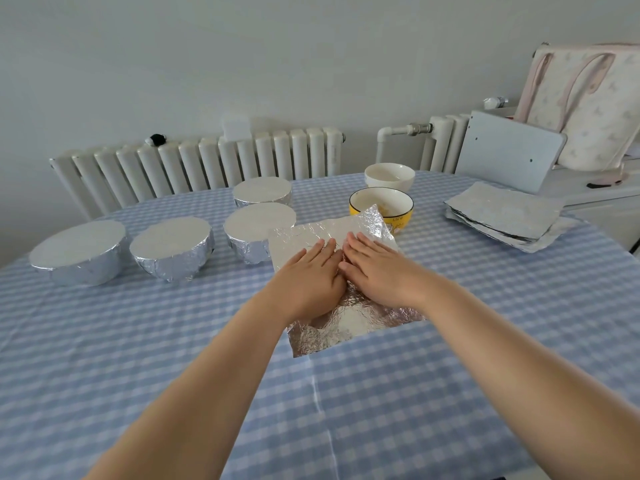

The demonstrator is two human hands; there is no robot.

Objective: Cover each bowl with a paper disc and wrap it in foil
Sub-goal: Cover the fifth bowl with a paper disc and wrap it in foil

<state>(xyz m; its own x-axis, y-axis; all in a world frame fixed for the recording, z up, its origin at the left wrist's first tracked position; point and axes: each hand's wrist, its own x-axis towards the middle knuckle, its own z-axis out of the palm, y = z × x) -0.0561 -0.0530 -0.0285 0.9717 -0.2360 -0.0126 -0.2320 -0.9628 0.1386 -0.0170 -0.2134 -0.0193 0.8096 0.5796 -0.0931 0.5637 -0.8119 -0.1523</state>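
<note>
- At a table under a blue checked cloth [450, 323], we pressed both palms flat on a crinkled foil sheet [332, 323] draped over what we judged to be a bowl; the bowl itself was hidden beneath it.
- Our left hand [308, 278] and right hand [377, 268] lay side by side, thumbs nearly touching, fingers straight and relaxed, gripping nothing.
- The foil lay directly under our fingers and spread past them on every side: its near edge rested on the cloth towards us, and a far corner stood up against the yellow bowl [381, 206].
- We judged the foil light, thin and easily torn, holding any crease; the loose edges looked the place to take it and fold it down round the rim.
- 4 wrapped bowls [171, 249] stood to the left, close together.
- A white bowl [389, 174] sat uncovered behind the yellow one, and a stack of foil sheets [502, 216] waited well apart on the right.
</note>
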